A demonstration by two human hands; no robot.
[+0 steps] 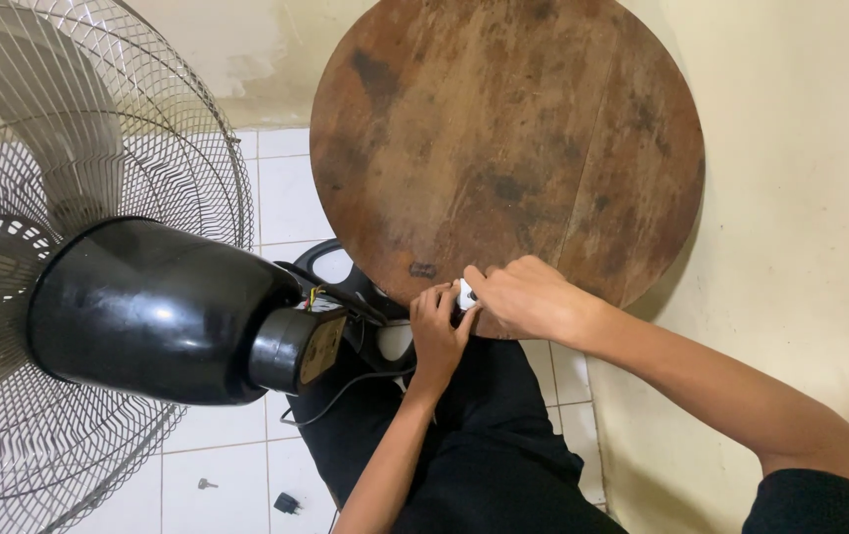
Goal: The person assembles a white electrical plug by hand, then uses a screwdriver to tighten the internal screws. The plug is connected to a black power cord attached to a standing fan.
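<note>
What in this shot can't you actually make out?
Head view, the only one:
- The small white part between the left hand and right hand: fingers cover most of it, so its kind is unclear.
- The two small items on the floor, grey and black: too small to tell.
- The fan: its cage is cut off by the left and bottom edges.
- The table: its legs are hidden under the top.
</note>
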